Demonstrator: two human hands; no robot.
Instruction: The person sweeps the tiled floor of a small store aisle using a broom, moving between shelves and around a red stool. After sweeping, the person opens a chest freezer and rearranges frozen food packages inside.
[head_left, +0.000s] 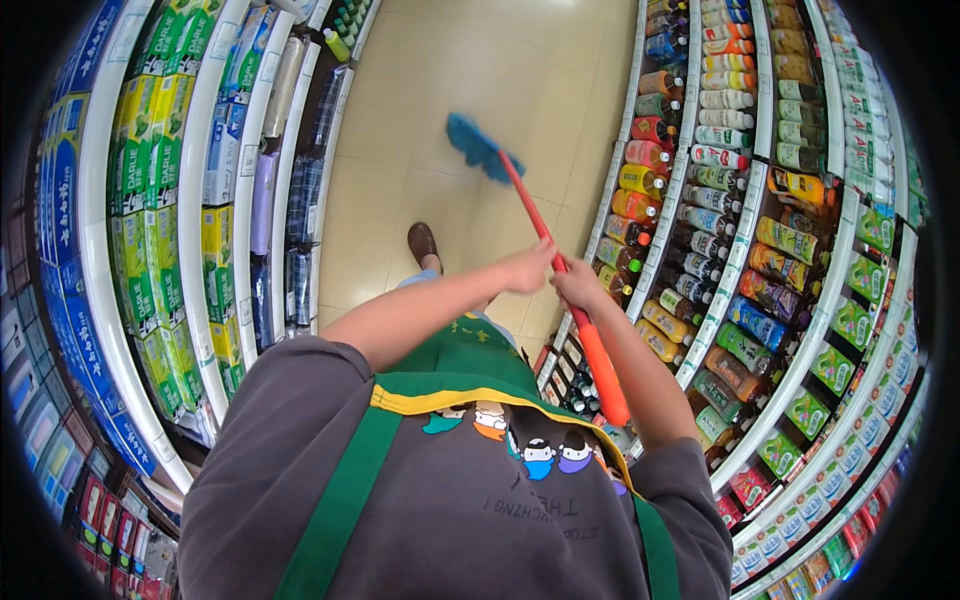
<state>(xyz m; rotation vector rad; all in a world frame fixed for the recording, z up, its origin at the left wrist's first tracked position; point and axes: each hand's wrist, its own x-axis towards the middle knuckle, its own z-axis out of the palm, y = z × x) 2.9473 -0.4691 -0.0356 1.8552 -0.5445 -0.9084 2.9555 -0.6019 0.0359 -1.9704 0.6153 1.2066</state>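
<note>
A long-handled broom with a red shaft slants across the aisle ahead of me. Its blue, fluffy-looking head is blurred and is on or just above the floor. My left hand grips the shaft from the left. Just below it along the shaft, my right hand is closed around the same handle. The thick orange-red end grip comes back past my right forearm, close to my green apron.
Shelves of boxed toothpaste line the left side, with folded checked packages lower down. Bottled drinks and cartons fill the right shelves. Beige floor tiles run between them. My brown shoe is ahead.
</note>
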